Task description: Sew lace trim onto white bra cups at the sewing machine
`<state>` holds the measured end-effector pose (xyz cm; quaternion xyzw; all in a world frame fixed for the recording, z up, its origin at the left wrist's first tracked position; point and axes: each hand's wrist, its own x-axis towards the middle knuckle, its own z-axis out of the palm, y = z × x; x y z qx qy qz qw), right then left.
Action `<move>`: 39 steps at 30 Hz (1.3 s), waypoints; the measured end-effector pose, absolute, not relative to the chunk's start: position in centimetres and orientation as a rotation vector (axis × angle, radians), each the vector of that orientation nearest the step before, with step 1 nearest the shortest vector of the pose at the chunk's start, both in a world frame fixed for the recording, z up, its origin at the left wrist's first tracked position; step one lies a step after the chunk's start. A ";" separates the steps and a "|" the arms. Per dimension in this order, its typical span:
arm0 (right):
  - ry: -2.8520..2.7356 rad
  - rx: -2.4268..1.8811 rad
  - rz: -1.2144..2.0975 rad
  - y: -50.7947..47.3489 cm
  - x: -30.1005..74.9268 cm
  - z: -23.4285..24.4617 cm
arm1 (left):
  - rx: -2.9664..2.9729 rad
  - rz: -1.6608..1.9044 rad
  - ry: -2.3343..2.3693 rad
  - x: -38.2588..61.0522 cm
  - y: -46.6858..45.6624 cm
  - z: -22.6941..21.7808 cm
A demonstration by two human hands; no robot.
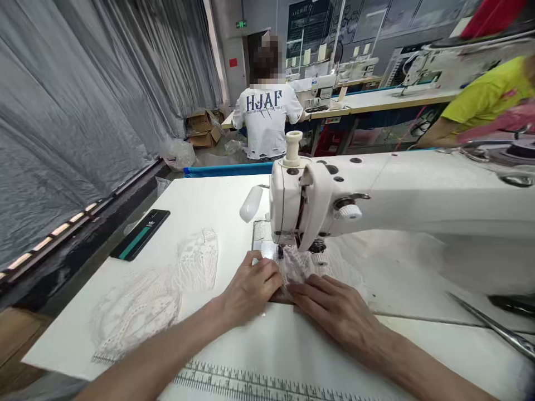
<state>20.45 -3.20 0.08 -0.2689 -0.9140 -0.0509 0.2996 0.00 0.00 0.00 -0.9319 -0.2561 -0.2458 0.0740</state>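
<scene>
A white sewing machine [376, 195] stands on a white table [200, 195]. Under its needle lies a piece of sheer white lace [298, 266]. My left hand [251, 287] rests on the table just left of the needle, fingers curled and pressed onto the lace's edge. My right hand [334, 309] lies flat beside it, fingers stretched out and pressing the lace down in front of the presser foot. The two hands' fingertips nearly meet below the needle.
More white lace pieces [154, 295] lie on the table at left. A black phone [141, 234] sits near the left edge, and a printed ruler [251, 384] runs along the front. A person in a white shirt [267, 114] stands behind; someone's yellow sleeve [489, 94] shows at right.
</scene>
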 end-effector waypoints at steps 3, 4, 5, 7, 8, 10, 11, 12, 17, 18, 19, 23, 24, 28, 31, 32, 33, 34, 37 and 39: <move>-2.450 -0.705 -0.129 -3.5 20.3 0.2 | -2.811 -0.708 -0.761 -0.2 -0.3 0.3; -2.457 -0.707 -0.116 -3.6 20.3 0.3 | -2.817 -0.699 -0.761 -0.3 -0.4 0.3; -2.465 -0.712 -0.099 -3.6 20.3 0.4 | -2.826 -0.689 -0.762 -0.4 -0.5 0.3; -2.474 -0.730 -0.041 -3.6 20.3 0.6 | -2.839 -0.676 -0.771 -0.5 -0.6 0.3; -2.470 -0.738 -0.011 -3.5 20.3 0.7 | -2.845 -0.670 -0.778 -0.6 -0.6 0.3; -2.439 -0.758 0.011 -3.4 20.3 0.9 | -2.851 -0.662 -0.792 -0.7 -0.6 0.2; -2.420 -0.778 -0.004 -3.2 20.3 1.1 | -2.854 -0.662 -0.797 -0.7 -0.6 0.2; -2.401 -0.806 -0.033 -3.1 20.3 1.1 | -2.857 -0.660 -0.801 -0.8 -0.6 0.1; -2.383 -0.970 -0.124 -2.4 20.3 1.0 | -2.871 -0.629 -0.839 -0.7 -0.2 0.1; -2.385 -0.983 -0.128 -2.3 20.3 0.8 | -2.865 -0.625 -0.851 -0.7 -0.1 0.2; -2.384 -0.995 -0.138 -2.1 20.3 0.7 | -2.858 -0.622 -0.860 -0.6 0.1 0.2; -2.405 -1.059 -0.194 -1.5 20.4 0.3 | -2.833 -0.614 -0.881 -0.5 0.9 0.3; -2.413 -1.076 -0.204 -1.4 20.4 0.2 | -2.829 -0.611 -0.887 -0.5 1.0 0.3; -2.423 -1.102 -0.235 -0.9 20.5 -0.2 | -2.811 -0.596 -0.906 -0.6 1.4 0.4; -2.437 -1.114 -0.232 -1.0 20.6 -0.1 | -2.802 -0.584 -0.897 -0.6 1.4 0.5; -2.444 -1.107 -0.233 -1.1 20.7 0.0 | -2.797 -0.581 -0.889 -0.6 1.3 0.6; -2.452 -1.093 -0.234 -1.2 20.7 0.1 | -2.793 -0.577 -0.878 -0.6 1.2 0.6; -2.459 -1.070 -0.230 -1.4 20.8 0.3 | -2.790 -0.574 -0.869 -0.7 1.1 0.6; -2.484 -0.952 -0.162 -2.2 20.7 0.8 | -2.792 -0.562 -0.845 -0.9 1.0 0.5; -2.492 -0.884 -0.094 -2.7 20.5 1.1 | -2.800 -0.563 -0.826 -1.1 0.9 0.5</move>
